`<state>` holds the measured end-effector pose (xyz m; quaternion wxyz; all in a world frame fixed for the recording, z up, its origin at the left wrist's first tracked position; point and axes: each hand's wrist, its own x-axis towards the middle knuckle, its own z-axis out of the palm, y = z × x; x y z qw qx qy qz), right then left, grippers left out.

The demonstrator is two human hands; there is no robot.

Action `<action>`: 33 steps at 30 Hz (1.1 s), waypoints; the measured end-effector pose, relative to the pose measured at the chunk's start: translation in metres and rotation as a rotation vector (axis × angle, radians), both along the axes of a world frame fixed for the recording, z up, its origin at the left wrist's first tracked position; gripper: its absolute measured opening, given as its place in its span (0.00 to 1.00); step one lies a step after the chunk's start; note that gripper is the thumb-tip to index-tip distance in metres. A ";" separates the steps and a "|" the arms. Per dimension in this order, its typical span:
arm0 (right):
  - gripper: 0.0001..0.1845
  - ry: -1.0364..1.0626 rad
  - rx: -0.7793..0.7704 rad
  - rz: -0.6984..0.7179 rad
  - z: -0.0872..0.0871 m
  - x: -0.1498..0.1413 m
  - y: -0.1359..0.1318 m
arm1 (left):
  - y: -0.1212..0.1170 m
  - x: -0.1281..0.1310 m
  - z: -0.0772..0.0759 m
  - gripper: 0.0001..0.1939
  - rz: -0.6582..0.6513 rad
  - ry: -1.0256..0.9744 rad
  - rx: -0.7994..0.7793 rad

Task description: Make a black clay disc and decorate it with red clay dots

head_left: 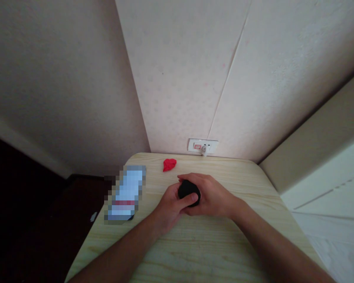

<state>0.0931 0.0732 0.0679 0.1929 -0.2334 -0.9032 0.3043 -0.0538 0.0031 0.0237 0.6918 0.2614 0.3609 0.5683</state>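
Between my two hands, over the middle of the wooden table (200, 251), is a rounded black object (186, 189); its exact kind does not show. My left hand (172, 204) grips it from the left, its thumb laid across the front. Fingers of my right hand (211, 194) curl around its right and far sides. Both hands are closed on it, and they touch each other. Part of the object is hidden by the fingers. Beyond them lies a small crumpled red piece (169, 164), perhaps cloth, touched by neither hand.
A blurred-out phone-like device (126, 192) lies along the table's left edge. Behind the table rises a papered wall with a socket (203, 146) and a plug in it. Pale furniture (327, 173) stands at the right, and a dark area lies at the left.
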 end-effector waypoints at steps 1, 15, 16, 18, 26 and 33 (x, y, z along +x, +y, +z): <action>0.42 -0.016 0.014 -0.010 -0.001 0.000 0.000 | 0.000 0.001 0.000 0.21 0.018 0.013 0.006; 0.52 -0.022 0.021 0.017 -0.004 -0.001 0.002 | -0.003 0.002 -0.006 0.17 0.137 0.236 0.059; 0.55 -0.010 0.014 0.028 -0.003 0.000 0.003 | -0.003 0.002 -0.006 0.17 0.140 0.229 0.062; 0.59 0.018 -0.001 0.050 -0.002 0.003 0.005 | -0.002 0.002 -0.006 0.18 0.143 0.212 0.071; 0.53 0.024 0.002 0.080 0.001 0.001 0.002 | -0.004 0.003 -0.005 0.16 0.121 0.234 0.091; 0.61 0.030 0.009 0.061 -0.003 0.004 0.004 | -0.004 0.005 -0.002 0.17 0.127 0.181 0.067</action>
